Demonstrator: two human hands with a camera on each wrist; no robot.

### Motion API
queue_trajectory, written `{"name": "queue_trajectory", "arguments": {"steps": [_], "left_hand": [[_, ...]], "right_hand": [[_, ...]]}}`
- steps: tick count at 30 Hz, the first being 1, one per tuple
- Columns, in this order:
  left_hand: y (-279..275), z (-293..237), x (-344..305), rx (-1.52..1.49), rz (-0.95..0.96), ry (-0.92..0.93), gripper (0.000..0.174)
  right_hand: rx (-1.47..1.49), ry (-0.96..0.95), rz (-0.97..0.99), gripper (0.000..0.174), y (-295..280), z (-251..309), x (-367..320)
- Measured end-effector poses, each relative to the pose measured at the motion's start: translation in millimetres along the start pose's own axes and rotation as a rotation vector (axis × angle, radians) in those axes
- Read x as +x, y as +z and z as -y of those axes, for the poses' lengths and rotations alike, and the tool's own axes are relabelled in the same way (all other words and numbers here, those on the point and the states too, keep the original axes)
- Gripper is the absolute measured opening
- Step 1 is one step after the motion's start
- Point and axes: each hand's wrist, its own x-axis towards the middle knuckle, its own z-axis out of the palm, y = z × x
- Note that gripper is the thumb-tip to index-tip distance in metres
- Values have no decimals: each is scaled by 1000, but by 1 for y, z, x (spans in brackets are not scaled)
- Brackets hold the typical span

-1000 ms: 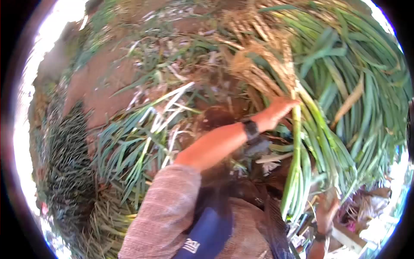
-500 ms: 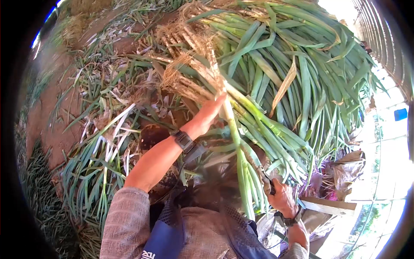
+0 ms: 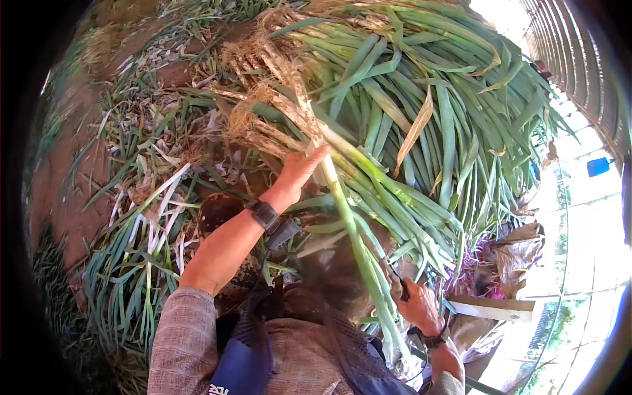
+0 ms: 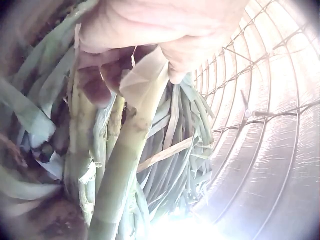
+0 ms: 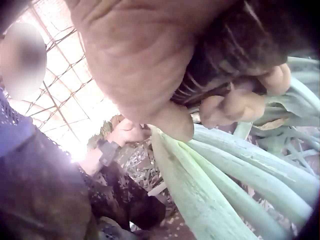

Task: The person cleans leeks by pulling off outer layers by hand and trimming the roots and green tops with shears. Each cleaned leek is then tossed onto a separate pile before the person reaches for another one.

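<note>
My left hand (image 3: 299, 168) grips one long leek (image 3: 349, 224) just below its roots, on the edge of a big pile of leeks (image 3: 428, 118). In the left wrist view the fingers (image 4: 150, 30) curl round the pale stalk (image 4: 130, 145). The leek's green leaves run down toward my right hand (image 3: 418, 304). That hand holds a dark handle (image 3: 403, 289) beside the leaves. In the right wrist view the fingers (image 5: 235, 107) are wrapped round the dark ridged handle (image 5: 225, 65), with green stalks (image 5: 210, 190) just beneath. Its blade is hidden.
Trimmed leaves and peelings (image 3: 145, 217) litter the reddish soil (image 3: 66, 151) on the left. Straw-coloured roots (image 3: 263, 85) face me on the pile's left end. A greenhouse frame (image 3: 573, 46) arches at the right, with a wooden piece (image 3: 490, 306) and brown wrapping (image 3: 520, 253) below.
My view has swung right onto the pile. The left hand keeps its hold on the leek, drawn slightly toward me. The right hand has risen from the lower edge to the leek's leaves.
</note>
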Motion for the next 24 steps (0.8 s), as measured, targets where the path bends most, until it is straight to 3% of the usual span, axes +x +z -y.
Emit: {"name": "queue_trajectory", "arguments": {"steps": [3, 5, 11, 14, 18, 20, 21, 23, 24], "left_hand": [[-3, -1, 3, 19, -13, -53, 38], [0, 0, 0, -28, -35, 51, 35], [-1, -1, 0, -12, 4, 26, 35], [-4, 5, 7, 32, 2, 33, 34], [-4, 9, 12, 38, 15, 61, 34], [-3, 8, 10, 115, -32, 106, 52], [-1, 5, 7, 114, -31, 111, 52], [3, -4, -1, -82, 67, -75, 61], [0, 1, 3, -88, 111, -75, 71]], "right_hand": [[-1, -24, -26, 31, -2, -2, 8], [34, -109, -5, 30, -4, -6, 8], [19, -30, -1, 28, -15, 5, 11], [-19, -137, -8, 27, -20, 12, 10], [-31, -41, -33, 25, -16, 3, 15], [0, -64, -6, 25, -25, 17, 20], [3, -63, -26, 25, -27, 26, 25], [3, -101, -99, 27, -22, 29, 41], [-5, -167, -137, 28, -19, 32, 52]]}}
